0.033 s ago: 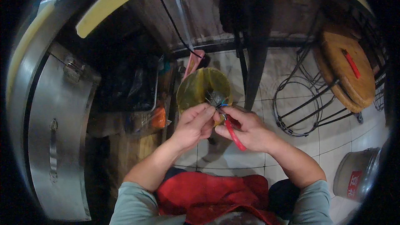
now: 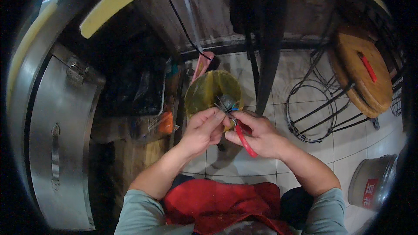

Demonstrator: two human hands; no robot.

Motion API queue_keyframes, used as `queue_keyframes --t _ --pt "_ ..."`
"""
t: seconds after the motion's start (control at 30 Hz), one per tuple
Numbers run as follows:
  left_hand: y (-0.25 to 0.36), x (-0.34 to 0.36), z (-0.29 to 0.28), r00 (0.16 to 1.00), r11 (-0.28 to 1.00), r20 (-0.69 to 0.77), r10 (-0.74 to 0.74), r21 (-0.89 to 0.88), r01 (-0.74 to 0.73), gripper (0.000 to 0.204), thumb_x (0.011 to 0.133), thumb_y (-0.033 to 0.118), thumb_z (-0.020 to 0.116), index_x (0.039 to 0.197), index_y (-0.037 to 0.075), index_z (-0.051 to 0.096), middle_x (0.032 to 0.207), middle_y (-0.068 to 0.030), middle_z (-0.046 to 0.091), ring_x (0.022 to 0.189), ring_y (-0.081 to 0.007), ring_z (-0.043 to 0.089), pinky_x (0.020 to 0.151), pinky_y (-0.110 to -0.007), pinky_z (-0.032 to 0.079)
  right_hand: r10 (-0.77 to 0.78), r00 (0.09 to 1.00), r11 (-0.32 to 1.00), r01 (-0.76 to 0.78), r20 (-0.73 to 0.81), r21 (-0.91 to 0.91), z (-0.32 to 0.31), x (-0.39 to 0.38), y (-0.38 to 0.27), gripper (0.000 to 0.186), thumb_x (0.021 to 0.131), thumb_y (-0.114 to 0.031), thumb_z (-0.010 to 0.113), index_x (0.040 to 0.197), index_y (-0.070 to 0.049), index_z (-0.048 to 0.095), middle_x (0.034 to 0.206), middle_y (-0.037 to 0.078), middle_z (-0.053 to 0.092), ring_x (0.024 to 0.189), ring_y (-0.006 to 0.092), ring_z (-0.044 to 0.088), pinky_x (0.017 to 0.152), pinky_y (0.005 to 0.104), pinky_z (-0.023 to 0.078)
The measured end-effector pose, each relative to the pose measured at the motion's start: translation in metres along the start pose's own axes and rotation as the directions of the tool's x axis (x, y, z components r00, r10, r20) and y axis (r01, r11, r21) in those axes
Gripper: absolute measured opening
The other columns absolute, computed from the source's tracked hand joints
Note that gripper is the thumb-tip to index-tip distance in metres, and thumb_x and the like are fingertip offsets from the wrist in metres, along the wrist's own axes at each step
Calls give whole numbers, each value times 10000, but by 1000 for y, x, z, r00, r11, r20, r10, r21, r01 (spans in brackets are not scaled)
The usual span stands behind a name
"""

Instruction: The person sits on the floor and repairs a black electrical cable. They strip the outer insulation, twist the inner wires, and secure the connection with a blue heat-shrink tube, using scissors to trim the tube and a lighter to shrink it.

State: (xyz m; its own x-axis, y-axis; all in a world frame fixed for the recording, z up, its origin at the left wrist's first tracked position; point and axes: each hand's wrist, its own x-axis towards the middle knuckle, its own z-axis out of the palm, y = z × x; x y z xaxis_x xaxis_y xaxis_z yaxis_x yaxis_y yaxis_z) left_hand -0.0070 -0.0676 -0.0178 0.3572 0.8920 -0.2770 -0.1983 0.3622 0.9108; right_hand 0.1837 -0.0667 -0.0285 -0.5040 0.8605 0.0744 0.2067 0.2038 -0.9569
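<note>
My left hand (image 2: 203,130) pinches the end of a small grey bundle of wires (image 2: 226,103) with thin coloured strands sticking out. My right hand (image 2: 260,138) grips red-handled pliers (image 2: 244,141), whose jaws meet the wires right beside my left fingertips. Both hands are held together above a round yellow-green plastic bowl (image 2: 208,91) standing on the tiled floor. A red apron (image 2: 217,204) covers my lap below the forearms. The plier jaws are mostly hidden by my fingers.
A stainless steel cabinet (image 2: 61,148) fills the left side. A dark post (image 2: 266,74) rises just behind the bowl. A round wooden stool (image 2: 361,78) on black wire legs stands at the right, and a metal pot (image 2: 374,182) at lower right. A black cable (image 2: 183,24) hangs down.
</note>
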Motion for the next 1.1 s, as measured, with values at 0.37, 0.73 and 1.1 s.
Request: queue_keyframes --t 0.37,0.73,1.1 --pt "-3 5 -5 999 995 -36 -21 93 24 244 952 264 464 834 81 575 550 67 368 450 -42 300 414 -207 217 51 997 998 -53 53 38 3 3 9 404 838 -331 652 1119 -58 557 754 52 569 686 115 502 642 274 436" --pt "-18 12 -13 994 989 -106 -7 148 23 219 955 225 443 893 69 583 563 74 351 464 -33 277 422 -205 214 70 985 963 -108 157 248 8 17 39 349 886 -283 620 1140 -53 557 789 -43 546 723 49 471 634 205 399" --pt "-14 10 -20 995 999 -86 -41 14 43 205 914 201 489 872 34 601 523 54 368 420 -49 309 375 -213 224 63 964 919 -157 257 362 3 21 27 322 903 -305 595 1078 -36 567 830 -45 532 780 33 458 681 187 402"
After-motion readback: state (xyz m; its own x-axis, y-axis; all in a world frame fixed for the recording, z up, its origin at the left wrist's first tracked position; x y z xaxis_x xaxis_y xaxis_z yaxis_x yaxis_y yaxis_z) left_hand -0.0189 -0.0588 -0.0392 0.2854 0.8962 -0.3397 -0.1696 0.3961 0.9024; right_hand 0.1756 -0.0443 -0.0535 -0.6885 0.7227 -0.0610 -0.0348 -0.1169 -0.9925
